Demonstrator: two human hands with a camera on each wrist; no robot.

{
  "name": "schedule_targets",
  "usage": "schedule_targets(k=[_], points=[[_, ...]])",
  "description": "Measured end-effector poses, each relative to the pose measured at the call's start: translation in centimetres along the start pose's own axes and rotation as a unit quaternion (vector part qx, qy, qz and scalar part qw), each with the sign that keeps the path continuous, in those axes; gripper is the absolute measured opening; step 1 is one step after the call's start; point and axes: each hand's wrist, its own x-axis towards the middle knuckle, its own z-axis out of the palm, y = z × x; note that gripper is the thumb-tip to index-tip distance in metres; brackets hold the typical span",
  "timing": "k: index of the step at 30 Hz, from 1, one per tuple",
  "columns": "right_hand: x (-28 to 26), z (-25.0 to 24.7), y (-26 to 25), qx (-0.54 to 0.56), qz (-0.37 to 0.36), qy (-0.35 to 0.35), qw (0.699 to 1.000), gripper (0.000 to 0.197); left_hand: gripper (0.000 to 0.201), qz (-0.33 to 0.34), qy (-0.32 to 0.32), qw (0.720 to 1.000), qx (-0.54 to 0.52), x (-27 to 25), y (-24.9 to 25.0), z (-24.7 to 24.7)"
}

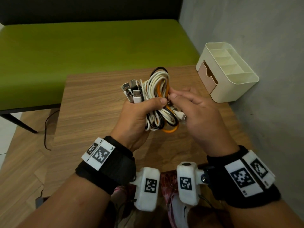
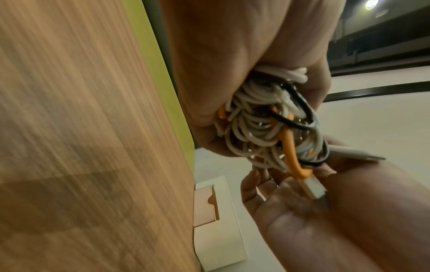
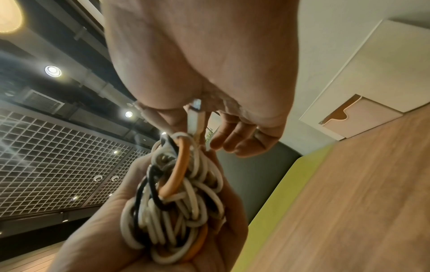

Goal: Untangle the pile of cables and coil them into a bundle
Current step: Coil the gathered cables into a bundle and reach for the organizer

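Note:
A bundle of white, black and orange cables is held in the air above the wooden table. My left hand grips its middle in a fist. Several USB plugs stick up beside the left thumb. My right hand is against the bundle's right side. Its thumb and forefinger pinch the orange cable near its end. The cable's white plug lies across the right palm, and the other fingers are loosely extended.
A cream desk organiser with a pink drawer stands at the table's far right, against the grey wall. A green bench runs behind the table. A thin dark cord lies on the floor to the left.

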Motion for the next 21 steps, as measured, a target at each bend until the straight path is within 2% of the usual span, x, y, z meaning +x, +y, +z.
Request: schedule_targets(k=[3, 6, 12, 13, 16, 18, 21], points=[[0.2, 0.2, -0.2, -0.022, -0.02, -0.02, 0.999, 0.02, 0.036, 0.004, 0.009, 1.0, 0.011, 0.1, -0.1, 0.0], [0.1, 0.2, -0.1, -0.004, 0.013, -0.023, 1.0, 0.038, 0.034, 0.006, 0.01, 1.0, 0.026, 0.1, -0.2, -0.1], [0.2, 0.3, 0.1, 0.033, 0.042, -0.024, 0.998, 0.051, 0.028, 0.027, 0.002, 0.999, 0.045, 0.2, -0.2, -0.1], [0.3, 0.4, 0.2, 0.023, 0.033, -0.033, 0.999, 0.051, 0.026, 0.03, 0.006, 0.999, 0.045, 0.2, -0.2, -0.1], [0.1, 0.7, 0.2, -0.036, -0.024, -0.064, 0.997, 0.028, 0.026, 0.025, 0.037, 0.998, 0.047, 0.5, -0.2, -0.3], [0.1, 0.9, 0.7, -0.093, -0.078, -0.065, 0.99, 0.032, 0.026, 0.022, 0.052, 0.997, 0.05, 0.6, -0.1, -0.3], [0.2, 1.0, 0.9, -0.034, -0.03, -0.071, 0.996, 0.024, 0.028, 0.03, 0.057, 0.996, 0.054, 0.7, 0.0, -0.3]])
